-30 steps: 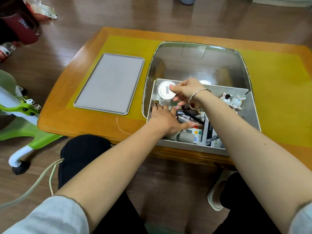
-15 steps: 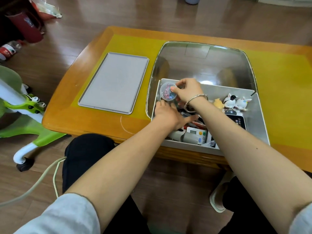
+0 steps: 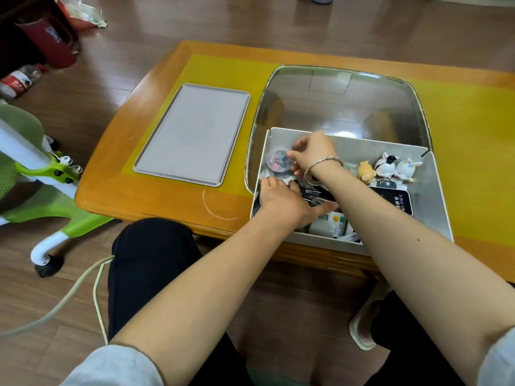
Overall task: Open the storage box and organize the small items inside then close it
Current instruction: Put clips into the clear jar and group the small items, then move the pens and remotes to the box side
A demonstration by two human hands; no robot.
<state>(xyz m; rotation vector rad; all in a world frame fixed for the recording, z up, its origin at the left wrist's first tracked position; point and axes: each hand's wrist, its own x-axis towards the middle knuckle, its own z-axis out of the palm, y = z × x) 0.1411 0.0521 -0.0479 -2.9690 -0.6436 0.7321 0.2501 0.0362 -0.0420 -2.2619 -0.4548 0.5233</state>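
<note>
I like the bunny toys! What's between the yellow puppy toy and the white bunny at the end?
A white toy with a black top stands between the yellow puppy and the end bunny, in the head view.

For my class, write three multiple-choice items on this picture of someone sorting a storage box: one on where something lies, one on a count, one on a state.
1. Where does the grey lid lie?
A. on the table, left of the storage box
B. on the floor
C. on top of the box

2. How many small animal figurines stand along the box's far wall?
A. one
B. three
C. six

3. What is the right hand doing?
A. resting flat on the table
B. pinching a clear round container
C. lifting the lid

Answers: 1 A, the lid rests flat on the yellow tabletop beside the box. 2 B, one tan and two white figurines show. 3 B, its fingers grip the container's edge inside the box.
</note>
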